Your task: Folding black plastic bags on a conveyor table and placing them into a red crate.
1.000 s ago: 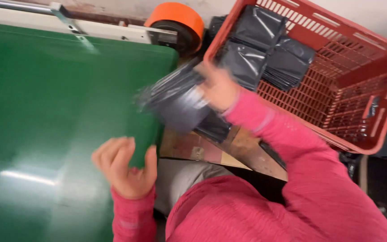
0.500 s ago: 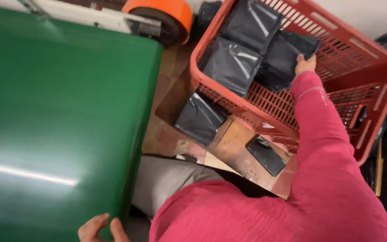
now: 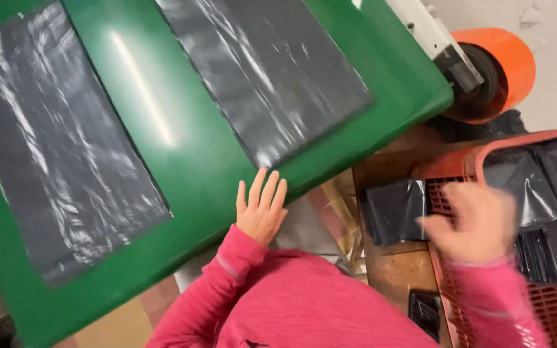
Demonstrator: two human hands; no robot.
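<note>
Green belt edge under left hand

A folded black plastic bag lies flat on the wooden ledge, touching the red crate's corner.

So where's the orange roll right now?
The orange roll is at the top right of the head view, just past the corner of the green table and above the red basket.

You wear a bright pink long-sleeved top, with ribbed cuffs at both wrists. Your left hand and right hand are bare, with no gloves or rings visible.
</note>
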